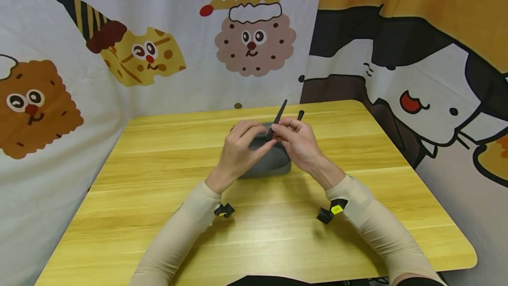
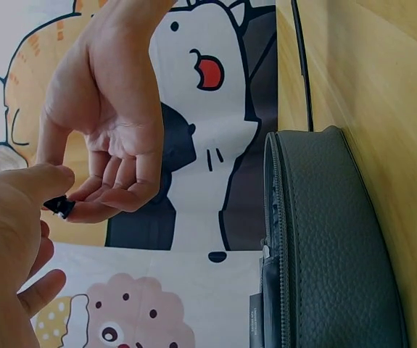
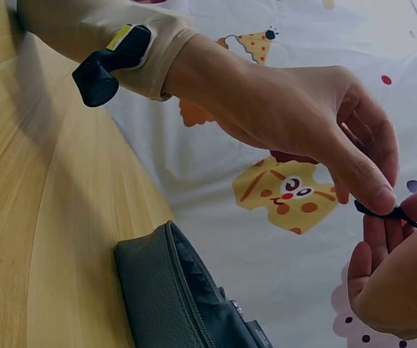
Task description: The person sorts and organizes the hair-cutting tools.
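My left hand (image 1: 242, 147) and right hand (image 1: 299, 142) meet above a dark grey zipped case (image 1: 274, 164). Between their fingertips they pinch a slim black stick-like piece (image 1: 280, 112), which slants upward in the head view. Its exact kind is unclear. Seen from the left wrist, the black piece (image 2: 60, 206) shows a small shiny spot beside the right hand's (image 2: 110, 123) fingertips. In the right wrist view, the left thumb presses on the black piece (image 3: 382, 210). Below, the case (image 3: 150, 283) lies with its zip undone; fingers and depth hide most of its contents.
The case stands on a yellow wood-grain table (image 1: 158, 215). A black rounded tip (image 1: 300, 114) shows behind the right hand. Cartoon-printed curtains (image 1: 254, 87) hang behind and beside the table. Each sleeve carries a small black wrist device (image 1: 224, 210).
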